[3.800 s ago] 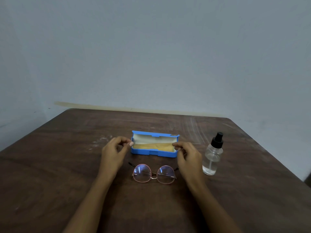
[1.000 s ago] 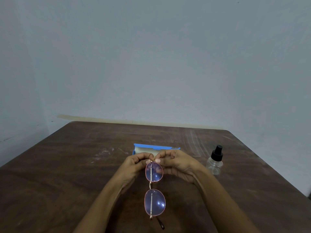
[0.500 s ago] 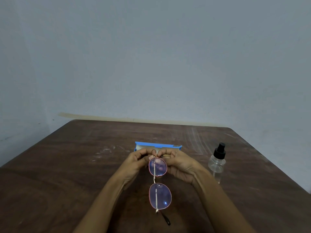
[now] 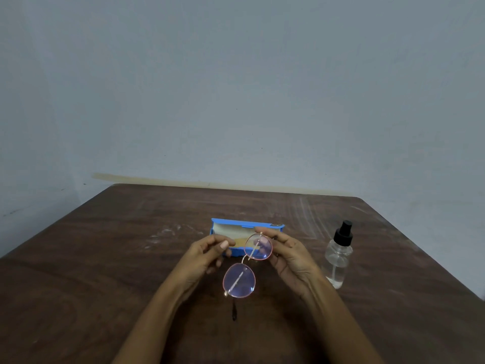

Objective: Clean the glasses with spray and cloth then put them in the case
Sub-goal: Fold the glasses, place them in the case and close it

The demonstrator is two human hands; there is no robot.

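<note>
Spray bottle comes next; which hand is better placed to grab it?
Probably the left. The right hand grips the glasses by the upper lens, while the left hand looks empty. However, the spray bottle stands on the right, so it must reach across.

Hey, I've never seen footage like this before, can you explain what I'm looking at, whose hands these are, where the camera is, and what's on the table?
There is no machine here. A person wears one wide-angle camera on the head, so you look forward and down at their own two bare hands. The right hand pinches a pair of round, pink-rimmed glasses by the far lens, so the other lens hangs nearer the camera. The left hand is beside them, fingers curled, apparently not gripping. On the brown wooden table lies an open blue case with something yellowish inside, perhaps the cloth. To the right stands a clear spray bottle with a black top.
</note>
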